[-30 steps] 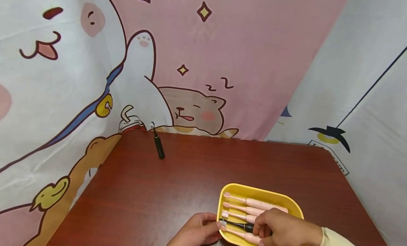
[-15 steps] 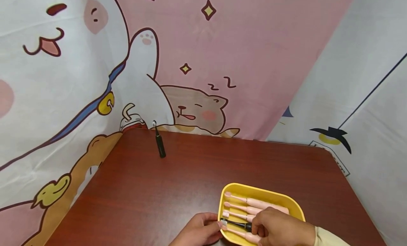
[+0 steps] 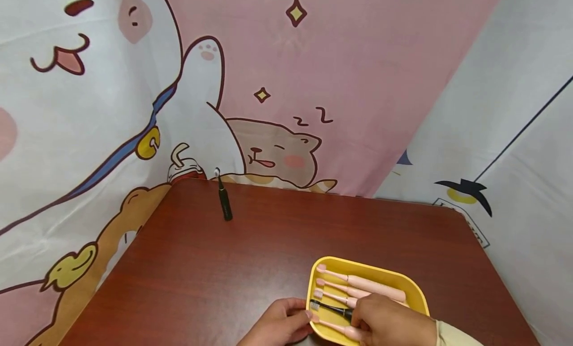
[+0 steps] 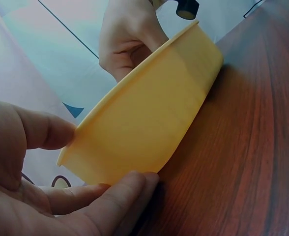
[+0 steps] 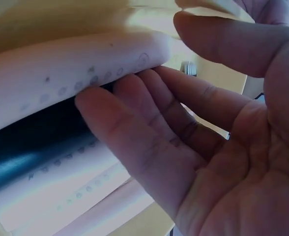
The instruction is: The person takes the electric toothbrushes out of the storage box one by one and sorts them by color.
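— How was your hand set?
— My right hand (image 3: 389,320) reached down into the yellow tray (image 3: 367,266), fingers slightly bent and side by side, thumb standing off from them. I saw them pinch nothing; the tips touched the seam where a black handle lay against a pink one.
— And that black handle?
— It belonged to the black toothbrush (image 3: 343,312) inside the tray. It ran right under my right fingers, which lay across it, so I judged that narrow seam mattered most. My left hand (image 3: 275,326) was farther from the handle, pinching the tray's short wall near the bristles.
— Which way did it point?
— Bristle end toward that same short wall, long axis roughly along the tray's long sides.
— What lay around it?
— A pink toothbrush (image 3: 351,332) on the tray's near side, and three pink toothbrushes (image 3: 376,287) toward its far long wall, all pointing likewise. Beyond the tray, off to its left on the counter (image 3: 250,256), a second black toothbrush (image 3: 225,203) lay well apart, bristles aimed away from me, nearly crosswise to the tray's length.
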Tool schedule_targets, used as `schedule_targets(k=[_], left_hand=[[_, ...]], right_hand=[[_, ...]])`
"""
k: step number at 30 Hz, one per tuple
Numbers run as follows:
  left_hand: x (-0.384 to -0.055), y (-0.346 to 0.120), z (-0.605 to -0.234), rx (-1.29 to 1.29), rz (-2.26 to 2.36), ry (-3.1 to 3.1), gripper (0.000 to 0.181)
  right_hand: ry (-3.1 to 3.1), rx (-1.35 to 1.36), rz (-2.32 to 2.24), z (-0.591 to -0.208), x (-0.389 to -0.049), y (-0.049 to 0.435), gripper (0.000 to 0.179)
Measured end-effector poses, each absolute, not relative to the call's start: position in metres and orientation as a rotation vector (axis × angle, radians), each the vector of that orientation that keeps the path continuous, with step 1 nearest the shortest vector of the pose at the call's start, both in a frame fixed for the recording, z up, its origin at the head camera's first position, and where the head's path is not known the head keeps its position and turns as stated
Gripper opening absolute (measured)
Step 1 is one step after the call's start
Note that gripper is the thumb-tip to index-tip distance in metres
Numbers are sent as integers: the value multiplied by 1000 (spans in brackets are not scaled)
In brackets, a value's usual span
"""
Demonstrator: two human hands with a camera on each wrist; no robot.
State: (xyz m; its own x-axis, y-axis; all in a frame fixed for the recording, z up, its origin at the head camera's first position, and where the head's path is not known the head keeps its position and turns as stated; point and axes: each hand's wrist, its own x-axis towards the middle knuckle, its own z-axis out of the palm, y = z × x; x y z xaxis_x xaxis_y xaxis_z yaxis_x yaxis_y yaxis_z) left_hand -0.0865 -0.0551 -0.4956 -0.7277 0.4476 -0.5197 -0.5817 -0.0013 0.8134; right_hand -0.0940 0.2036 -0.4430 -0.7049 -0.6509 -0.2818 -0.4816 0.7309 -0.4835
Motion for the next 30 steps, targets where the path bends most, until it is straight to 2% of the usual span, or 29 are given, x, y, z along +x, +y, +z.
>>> schedule_targets(k=[5,14,19,24,30], left_hand=[[-85,-54,-496,-122,1831,1555,36],[-82,-54,-498,-113,1889,1552,36],[-79,-55,-501,-78,1885,1595,34],[-76,-56,-503,-29,1904,1623,32],[-77,-56,-502,-19,1940,1602,34]], right_hand=[[2455,-772,-539,-444,-94,202,18],[2385,-858,-578,-442,-99,209,18],[2243,-982,-614,-443,-112,216,4],[2113,-968,-605,-442,-125,212,26],[2170,-1173,-508,-440,-128,202,25]])
